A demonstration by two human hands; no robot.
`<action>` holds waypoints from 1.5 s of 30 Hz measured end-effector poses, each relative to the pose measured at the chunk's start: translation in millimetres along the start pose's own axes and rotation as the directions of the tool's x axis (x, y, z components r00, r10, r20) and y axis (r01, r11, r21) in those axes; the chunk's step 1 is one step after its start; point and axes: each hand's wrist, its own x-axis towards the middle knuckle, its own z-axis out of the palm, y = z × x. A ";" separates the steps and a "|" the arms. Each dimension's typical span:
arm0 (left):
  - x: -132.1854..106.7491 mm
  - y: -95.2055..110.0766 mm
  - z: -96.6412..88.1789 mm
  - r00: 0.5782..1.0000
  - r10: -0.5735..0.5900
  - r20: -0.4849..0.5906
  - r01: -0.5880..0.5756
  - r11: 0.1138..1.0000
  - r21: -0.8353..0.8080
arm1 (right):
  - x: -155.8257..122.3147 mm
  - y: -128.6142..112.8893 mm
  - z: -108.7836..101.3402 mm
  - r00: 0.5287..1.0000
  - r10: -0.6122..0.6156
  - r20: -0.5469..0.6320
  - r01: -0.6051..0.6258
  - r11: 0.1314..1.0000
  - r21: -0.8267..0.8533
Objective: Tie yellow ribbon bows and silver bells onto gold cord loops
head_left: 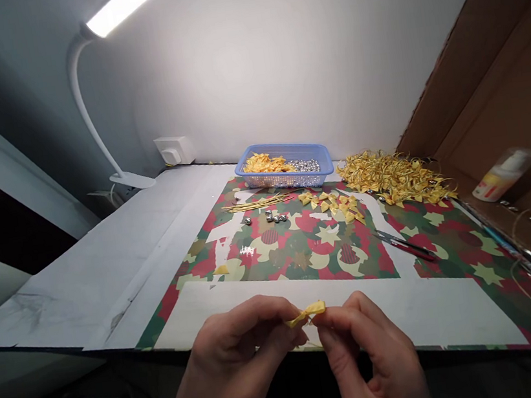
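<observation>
Near the front edge of the table, my left hand [251, 351] pinches one end of a small yellow ribbon bow [315, 308] between thumb and fingers. Close against the bow's other loop is my right hand [368, 348], its thumb and forefinger pressed together just below the middle. A thin strand seems to run there, but what those fingertips hold is hidden. Beyond the hands lie loose yellow bows [334, 203], a bundle of thin gold ties [259, 204] and several small silver bells [276, 218].
A blue basket [324, 164] of yellow bows and silver bells stands by the wall. To its right is a heap of yellow bows with ties [390, 176]. Scissors [406, 246] lie at right, near a pump bottle [504, 175]. A lamp [81, 99] lights the left.
</observation>
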 end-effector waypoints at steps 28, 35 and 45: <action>7.5 -4.4 -13.2 0.977 -0.072 0.202 0.092 0.992 -0.091 | 2.3 -1.3 -12.6 0.987 -0.154 0.052 0.161 0.964 -0.210; 3.0 1.8 -9.2 0.981 -0.111 0.158 0.111 0.994 0.010 | 3.4 1.7 -14.0 0.988 -0.116 0.102 0.132 0.975 -0.176; 1.0 -1.3 -4.2 0.996 -0.016 0.088 0.012 0.999 0.049 | 3.8 4.8 -6.7 0.997 0.001 0.084 0.003 0.999 -0.040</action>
